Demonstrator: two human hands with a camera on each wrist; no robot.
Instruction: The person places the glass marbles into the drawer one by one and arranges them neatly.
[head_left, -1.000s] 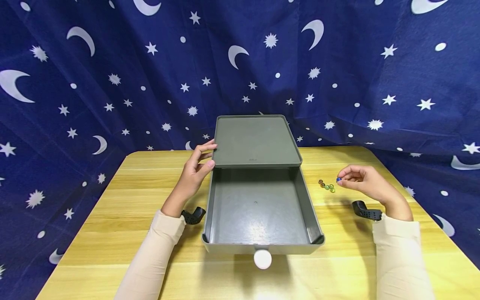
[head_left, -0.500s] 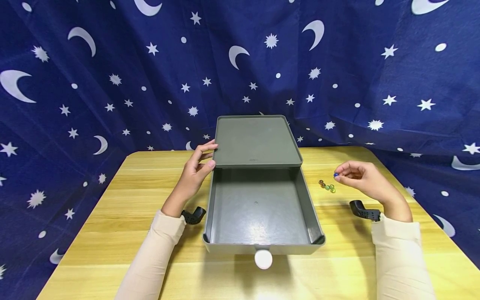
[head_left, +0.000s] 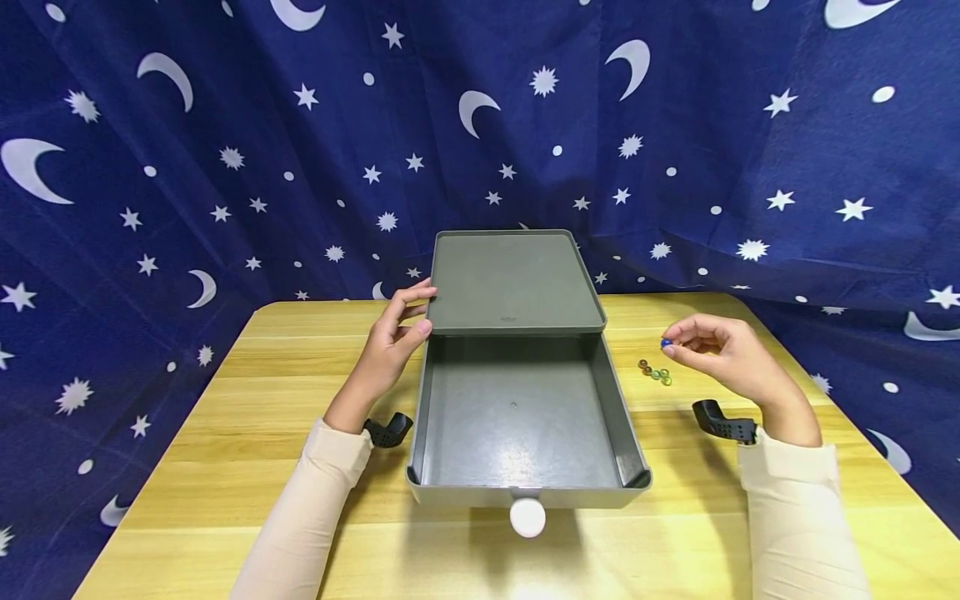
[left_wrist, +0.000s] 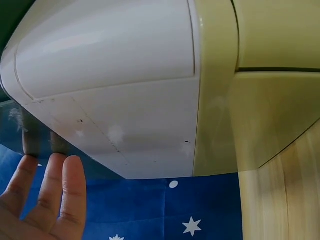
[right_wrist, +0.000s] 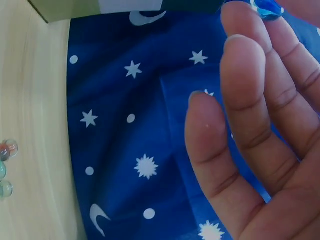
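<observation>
Blue glass marble [head_left: 665, 342] pinched between thumb and fingers of the right hand [head_left: 738, 358], the other fingers curled in, nothing else seen in that grip. It looks held off the wooden tabletop [head_left: 255, 400], right of the grey desktop cabinet [head_left: 513, 283].

Key relation: the pulled-out grey drawer [head_left: 517, 425] lies left of the marble and mostly nearer the person, past the drawer's right wall. Right hand is the near one (left is well apart, across on the cabinet's other side). Marble is round, so no long axis to line up.

Loose marbles [head_left: 656, 375], amber and green, sit on the wood near that wall, between it and the right fingertips.

Left hand [head_left: 386, 354] has fingers extended, thumb spread apart, touching the cabinet's left edge; doesn't look to have hold of anything loose.

Edges: drawer walls rise at both sides and front, white round knob [head_left: 527, 517] on the front face; cabinet covers the rear. Room: drawer is uncovered from above forward of the cabinet, tabletop stretches on both sides, starry curtain [head_left: 375, 100] behind.
</observation>
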